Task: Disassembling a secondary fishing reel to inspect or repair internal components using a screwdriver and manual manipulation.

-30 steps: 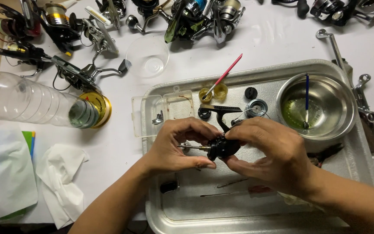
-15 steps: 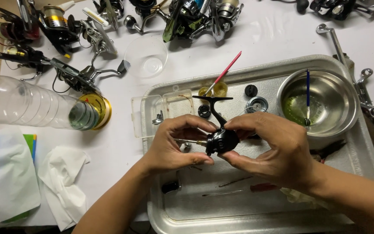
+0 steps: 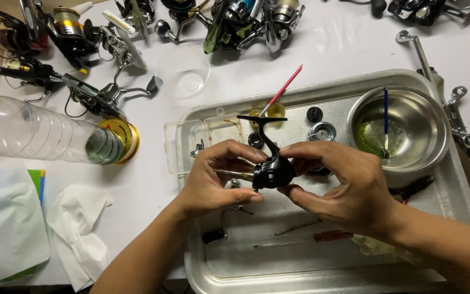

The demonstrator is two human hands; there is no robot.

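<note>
Both hands hold a black fishing reel body (image 3: 271,170) over a metal tray (image 3: 322,275). My left hand (image 3: 216,179) pinches its left side, where a thin brass shaft (image 3: 234,173) sticks out. My right hand (image 3: 344,188) grips the right side with thumb and fingers. The reel's black foot (image 3: 258,121) points up and away from me.
In the tray are a steel bowl (image 3: 403,130) with greenish liquid and a blue brush, a red-handled brush (image 3: 284,90), a red screwdriver (image 3: 311,238) and small parts. A clear plastic bottle (image 3: 44,136), a clear cup (image 3: 183,71), tissues (image 3: 80,234) and several reels (image 3: 246,19) lie around.
The reel body has been turned in my hands, its foot swinging upward and away. Both hands stay on it over the tray.
</note>
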